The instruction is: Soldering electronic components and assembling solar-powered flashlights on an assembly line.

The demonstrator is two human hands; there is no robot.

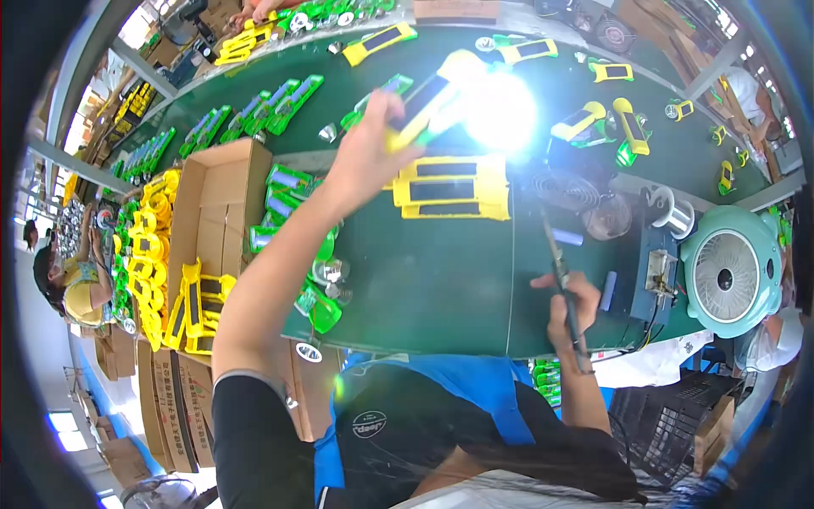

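In my left hand (371, 146) is a yellow and green solar flashlight (426, 100), raised over the far side of the bench. Its lamp end shines so bright that the glare hides that part. My right hand (570, 307) is closed round a dark, slim soldering iron (562, 273), whose tip points away from me. Several yellow covers with dark solar panels (443, 189) lie side by side just beneath the flashlight. Near the iron, a purple-blue battery cell (567, 237) rests on the bench, and another battery cell (608, 291) lies right of my right hand.
A green fan (726, 270) stands at the right beside a soldering station (651, 271) and a solder wire spool (671, 212). Left of my arm are an open cardboard box (212, 212) and piled yellow housings (151, 254). Flashlight parts lie along the green belt (331, 64). Other people work nearby.
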